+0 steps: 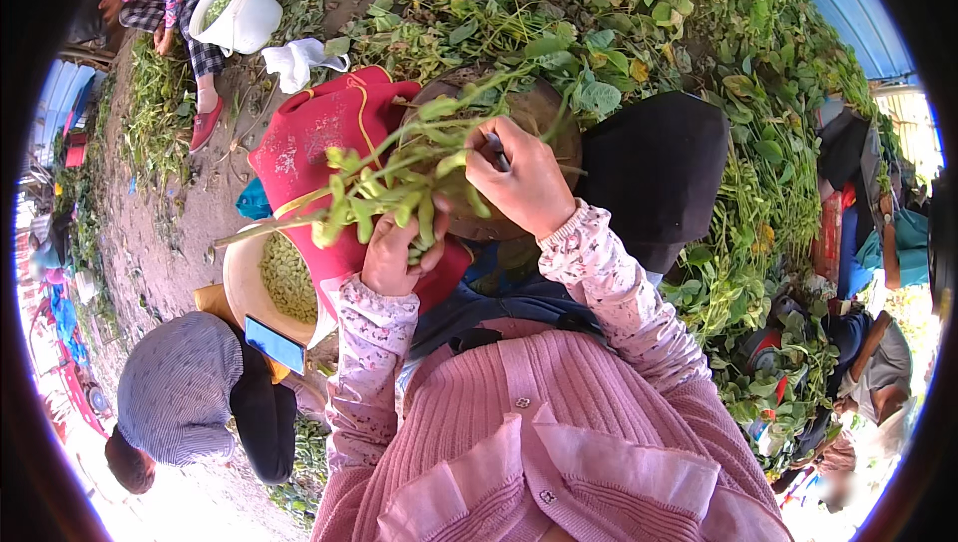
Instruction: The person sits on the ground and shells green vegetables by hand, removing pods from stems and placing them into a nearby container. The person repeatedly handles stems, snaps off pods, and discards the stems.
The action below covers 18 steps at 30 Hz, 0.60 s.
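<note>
My left hand [397,251] grips a leafless bean stalk and a cluster of plump green pods [408,201], with several loose pods or beans in the curled fingers. The stalk [281,226] runs from lower left to upper right across my lap. Just right of the cluster, my right hand [524,175] has its thumb and forefinger bent together around a small dark object [497,151]. Its fingertips are beside a pod. Under both hands are a red cloth [322,141] over my left leg and a round brown basin or board [550,111], partly hidden.
A white bucket [243,272] holding shelled green beans [288,280] stands at my left, with a phone [275,344] by its rim. Picked bean plants [748,168] are heaped ahead and right. Another white bucket [254,14] and a white plastic bag [296,63] lie beyond. Other people [179,392] sit nearby.
</note>
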Each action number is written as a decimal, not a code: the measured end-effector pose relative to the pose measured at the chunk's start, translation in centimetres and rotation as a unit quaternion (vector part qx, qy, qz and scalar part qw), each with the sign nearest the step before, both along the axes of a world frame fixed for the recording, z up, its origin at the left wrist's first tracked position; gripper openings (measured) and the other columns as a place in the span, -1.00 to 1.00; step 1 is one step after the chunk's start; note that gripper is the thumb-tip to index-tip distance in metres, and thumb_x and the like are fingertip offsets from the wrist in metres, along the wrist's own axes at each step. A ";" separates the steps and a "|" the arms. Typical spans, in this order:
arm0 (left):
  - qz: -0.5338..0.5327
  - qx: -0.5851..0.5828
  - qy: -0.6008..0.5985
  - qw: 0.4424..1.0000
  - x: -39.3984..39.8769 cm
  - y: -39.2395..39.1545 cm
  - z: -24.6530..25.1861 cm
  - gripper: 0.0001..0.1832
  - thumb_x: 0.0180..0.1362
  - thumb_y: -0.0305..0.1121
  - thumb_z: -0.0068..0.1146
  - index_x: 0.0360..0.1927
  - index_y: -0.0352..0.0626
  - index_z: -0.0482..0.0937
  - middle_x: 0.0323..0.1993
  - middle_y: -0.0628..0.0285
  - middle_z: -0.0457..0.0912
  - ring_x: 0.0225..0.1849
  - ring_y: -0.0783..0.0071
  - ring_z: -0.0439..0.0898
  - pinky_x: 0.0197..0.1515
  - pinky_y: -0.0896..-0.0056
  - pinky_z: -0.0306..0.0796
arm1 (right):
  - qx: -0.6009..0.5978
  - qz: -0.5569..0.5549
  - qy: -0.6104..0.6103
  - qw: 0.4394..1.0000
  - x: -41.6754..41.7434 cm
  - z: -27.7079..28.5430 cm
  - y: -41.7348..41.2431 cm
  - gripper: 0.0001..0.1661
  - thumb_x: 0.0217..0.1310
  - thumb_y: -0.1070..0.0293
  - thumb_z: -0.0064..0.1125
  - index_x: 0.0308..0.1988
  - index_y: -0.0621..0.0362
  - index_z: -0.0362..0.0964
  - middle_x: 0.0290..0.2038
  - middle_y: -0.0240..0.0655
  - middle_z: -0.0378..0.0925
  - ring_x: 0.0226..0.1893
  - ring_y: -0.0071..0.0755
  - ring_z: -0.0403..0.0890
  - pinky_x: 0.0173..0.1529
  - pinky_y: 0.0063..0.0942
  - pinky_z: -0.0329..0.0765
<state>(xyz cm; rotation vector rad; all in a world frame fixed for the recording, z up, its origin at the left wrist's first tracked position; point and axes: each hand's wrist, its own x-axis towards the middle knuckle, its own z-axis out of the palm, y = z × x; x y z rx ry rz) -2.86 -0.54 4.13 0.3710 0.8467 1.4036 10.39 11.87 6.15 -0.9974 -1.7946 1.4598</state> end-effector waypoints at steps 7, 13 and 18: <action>0.086 -0.086 -0.077 0.990 3.0 1.4 -2.4 -0.86 0.12 -0.34 0.01 -0.31 -0.18 0.46 -0.51 0.35 0.45 -0.66 0.68 0.29 -0.72 0.71 0.05 | 0.066 0.067 -0.010 0.996 1.2 -1.6 -2.1 -0.76 -0.09 0.50 0.06 -0.34 0.19 0.20 -0.61 -0.20 0.40 -0.64 -0.24 0.50 -0.52 -0.44 0.41; 0.120 -0.125 -0.082 0.981 4.1 2.1 -3.1 -0.88 0.13 -0.35 0.02 -0.29 -0.15 0.48 -0.66 0.44 0.37 -0.74 0.73 0.19 -0.75 0.74 -0.02 | 0.088 0.083 -0.135 0.983 2.4 -4.4 -4.0 -0.75 0.02 0.49 -0.05 -0.25 0.21 0.11 -0.60 -0.04 0.40 -0.58 0.10 0.46 -0.52 -0.14 0.36; 0.130 -0.093 0.092 0.983 4.4 2.1 -4.1 -0.96 0.10 -0.46 0.04 -0.36 -0.14 0.50 -0.63 0.43 0.44 -0.73 0.78 0.22 -0.72 0.75 -0.03 | 0.096 0.089 -0.134 0.982 2.7 -5.2 -4.3 -0.82 0.06 0.43 -0.11 -0.33 0.26 0.10 -0.53 0.07 0.41 -0.53 0.16 0.46 -0.47 -0.04 0.38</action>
